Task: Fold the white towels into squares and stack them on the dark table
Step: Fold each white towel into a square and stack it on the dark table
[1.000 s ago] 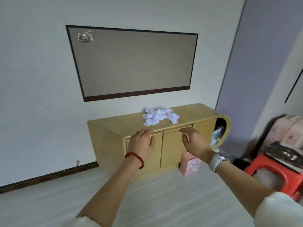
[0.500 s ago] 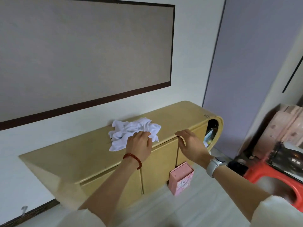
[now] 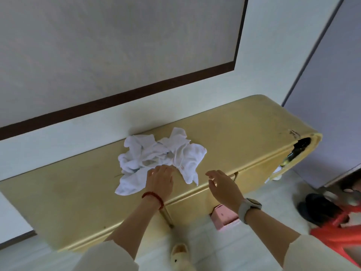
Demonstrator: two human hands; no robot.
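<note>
Right now it's the pickup step, judging by the layout: white towels [image 3: 160, 157] lie in one crumpled heap on top of the yellow cabinet [image 3: 244, 133], near the wall, nothing folded yet. Left hand [image 3: 160, 181] is on the near edge of the heap, fingers curled down into the cloth; looks like it's gripping a fold, tho the fingertips are buried so the exact hold isn't clear. Right hand [image 3: 224, 185] hovers just beside the heap's right corner, fingers spread and relaxed, holding nothing, not touching the towels.

Next move prob needs the right hand to close on the heap's right side so both hands can lift the lot, or else pull one towel free. The pile is tangled, so separating layers will take a shake or a tug.

Hard to tell: how many towels are in the heap, edges all overlap. No dark table in view, so the stacking spot is unknown. Red stool [image 3: 340, 231] at right is blurred and cut off by the frame. Pink box [image 3: 224, 217] on the floor is partly hidden behind the right wrist. Cabinet's end opening [image 3: 300, 145] is too dark to read.
</note>
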